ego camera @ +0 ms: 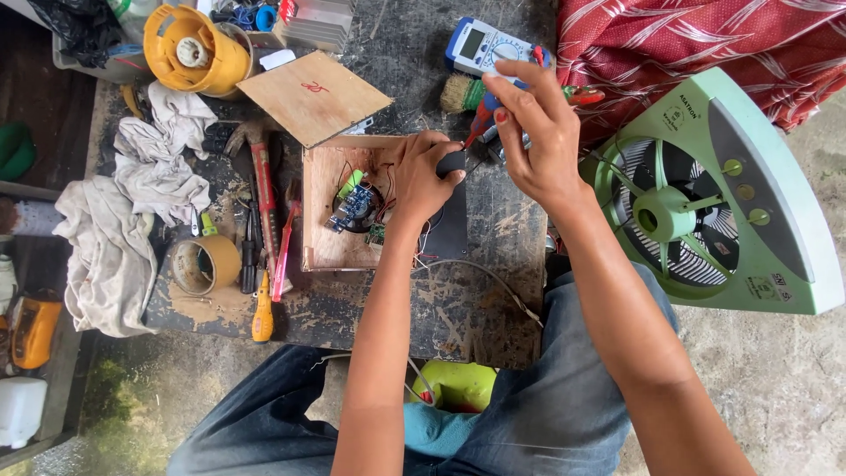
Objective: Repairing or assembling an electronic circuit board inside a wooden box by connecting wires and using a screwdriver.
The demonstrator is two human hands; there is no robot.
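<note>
An open wooden box point(328, 249) lies on a worn dark work table point(370, 308); inside it sit a blue circuit board point(352, 207), a green part and thin wires. My left hand point(421, 179) rests on the box's right edge, fingers closed on a small black part point(451, 162). My right hand point(536, 132) holds a red-handled screwdriver point(482, 116) whose tip points down at that black part. A dark flat panel point(448, 231) lies just right of the box, under my left wrist.
A multimeter point(480, 44) and brush point(458, 92) lie at the back. Left of the box are a hammer point(261, 167), screwdrivers, a tape roll point(201, 264), rags point(132, 203), a yellow round part point(196, 48) and a plywood lid point(313, 95). A green box fan point(705, 203) stands right.
</note>
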